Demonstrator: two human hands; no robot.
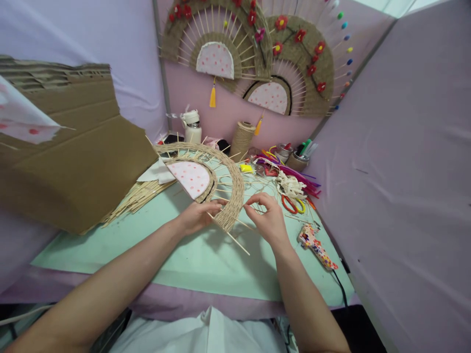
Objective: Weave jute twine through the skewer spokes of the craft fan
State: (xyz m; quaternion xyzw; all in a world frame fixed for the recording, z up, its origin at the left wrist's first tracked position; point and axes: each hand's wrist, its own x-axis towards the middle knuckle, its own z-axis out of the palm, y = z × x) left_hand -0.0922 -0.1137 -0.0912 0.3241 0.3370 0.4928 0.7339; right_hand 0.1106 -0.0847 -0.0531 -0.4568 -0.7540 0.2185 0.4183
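A half-round fan frame of thin wooden sticks and woven twine [235, 189] is held up over the table, tilted. Its middle carries a white half-circle with red dots [191, 177], edged in twine and black. My left hand [200, 215] grips the fan near its lower end, thumb in front and some fingers hidden behind the sticks. Beside the outer twine band, my right hand [267, 215] is closed in a pinch. What lies between its fingertips is too small to make out. Bare stick ends jut out past the band.
Cardboard [77, 166] stands at the left above a bundle of sticks [138, 198]. A twine spool [243, 137] and bottle [192, 128] are at the back. Scissors [290, 203] and a patterned glue gun [316, 245] lie right. Finished fans [301, 54] hang on the wall.
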